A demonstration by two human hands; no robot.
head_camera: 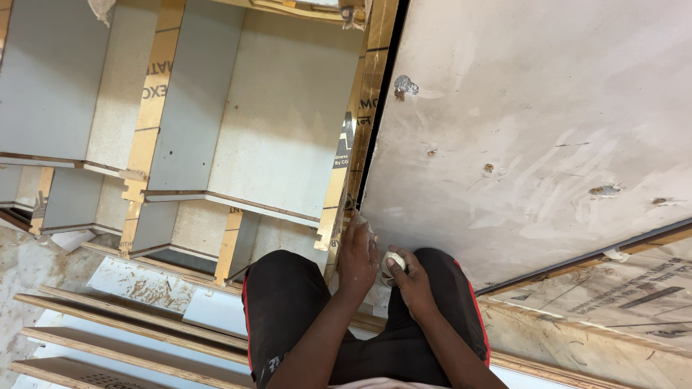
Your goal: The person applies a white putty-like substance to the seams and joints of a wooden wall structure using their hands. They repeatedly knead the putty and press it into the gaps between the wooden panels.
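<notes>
looking straight down at my knees in black shorts with red side stripes (288, 310), both forearms coming up from the bottom of the view. my left hand (358, 253) is pressed against the near edge of a big pale board (533, 122), right at its lower-left corner, fingers (355, 229) pointing up and laid close together; something small and pale sits under the fingertips but too hidden to tell if they grip it or just press. my right hand (412, 282) sits just beside the left one, lower and to the right, over my right knee, fingers curled shut around a small off-white lump of putty-like stuff (393, 260), thumb on top of it. the lump is between the two hands, just below the board's near edge. the board fills the upper right, surface smeared with whitish streaks and dotted with small filled spots, one grey blob (405, 86) near its left edge and a few brownish dots (604, 190) further right. a dark gap (378, 108) runs along the board's left edge, with a shiny brownish taped strip (369, 86) next to it. left of that are stacked grey laminated panels (274, 115) with raw plywood edges, standing in steps. lower left, more plywood strips (108, 324) lie on a dusty floor (29, 266). lower right, another sheet with protective film and print (627, 295) lies under the board.
</notes>
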